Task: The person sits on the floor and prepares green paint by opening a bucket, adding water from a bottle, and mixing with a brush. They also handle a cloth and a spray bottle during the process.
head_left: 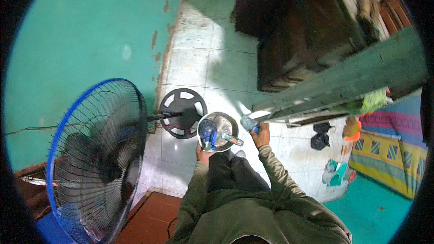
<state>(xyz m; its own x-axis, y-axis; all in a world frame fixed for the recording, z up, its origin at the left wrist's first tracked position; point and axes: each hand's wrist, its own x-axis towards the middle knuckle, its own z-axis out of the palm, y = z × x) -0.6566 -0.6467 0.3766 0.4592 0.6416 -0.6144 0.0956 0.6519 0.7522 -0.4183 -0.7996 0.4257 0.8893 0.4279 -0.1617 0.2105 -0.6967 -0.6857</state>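
At the far left, a fan [97, 162] with a blue-rimmed cage is standing by the green wall [86, 31], its round black base [183, 113] resting on the tiled floor [187, 65]. Just right of that base, the left hand [203, 156] is grasping the lower left edge of a bowl [237, 129]; its fingers are bending in against the side, partly hiding beneath it, so how tightly they are closing I cannot tell. The round, pale-rimmed bowl is sitting in front of the person's dark-clad legs [237, 171], its inside looking greyish and blotched. On its left side a dark blue, rounded object [208, 128] is lying beside a brighter blue piece [214, 141]; toward the right, a tool with a greenish-grey handle [234, 140] is sticking out across the rim. Right of the bowl and apart from it, a small clear bottle [247, 122] is leaning toward the upper left. The right hand [262, 136] is holding its lower, blue end, the fingers wrapping round it. Farther right, black items [320, 139] are lying on the floor.
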